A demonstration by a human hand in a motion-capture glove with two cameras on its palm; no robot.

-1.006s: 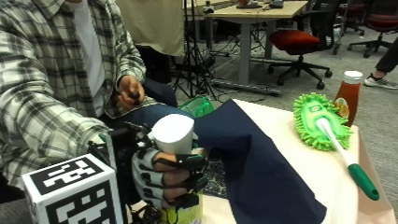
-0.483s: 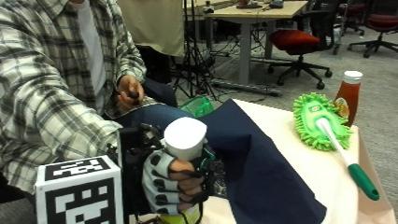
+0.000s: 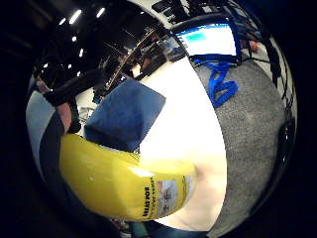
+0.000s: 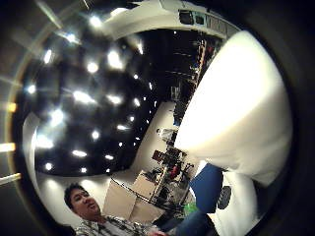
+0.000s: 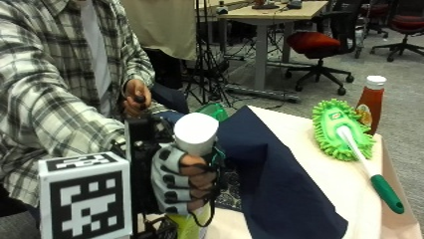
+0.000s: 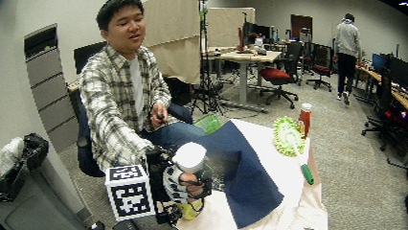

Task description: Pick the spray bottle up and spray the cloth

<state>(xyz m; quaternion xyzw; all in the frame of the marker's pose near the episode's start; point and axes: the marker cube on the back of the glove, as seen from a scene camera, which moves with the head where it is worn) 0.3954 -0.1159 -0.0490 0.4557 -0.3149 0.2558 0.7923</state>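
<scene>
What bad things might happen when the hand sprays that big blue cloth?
The gloved right hand grips the yellow spray bottle right beside the navy cloth, so spray may soak one spot only. The cloth hangs over the table edge and might slide off if bumped. Mist could also drift to the green duster and ketchup bottle.

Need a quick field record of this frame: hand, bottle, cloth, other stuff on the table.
right hand: gloved, fingers curled round the spray bottle
spray bottle: yellow body, white top, upright, held at the near edge of the table
cloth: dark blue, draped over the table beside the bottle, one part raised in a fold
duster: green mop head, white and green handle, lying at the table's far side
ketchup bottle: red, white cap, upright behind the duster
other hand: bare, off the table, holds a small dark object
</scene>
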